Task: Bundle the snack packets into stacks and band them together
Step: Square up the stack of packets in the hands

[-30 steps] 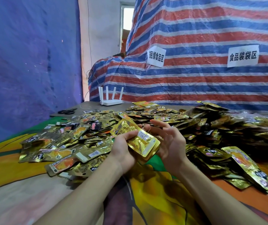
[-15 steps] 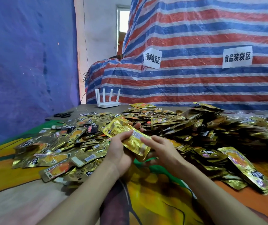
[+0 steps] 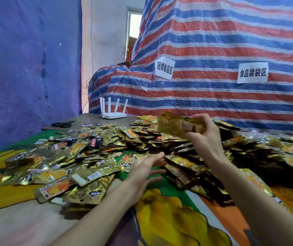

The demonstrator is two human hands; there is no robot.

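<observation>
Right hand (image 3: 205,137): raised above the heap, fingers curled round one end of a small stack of gold packets (image 3: 175,124); it is blurred, so any band cannot be made out. Left hand (image 3: 143,172): flat, fingers straight, empty, low beside the loose packets (image 3: 92,157). Packets: likely light, thin, glossy foil, apt to slide and fan; best pinched across the flat faces. Room: bare tablecloth (image 3: 174,219) nearest the person; scissors (image 3: 61,124) and router (image 3: 113,112) well apart, back-left.
</observation>
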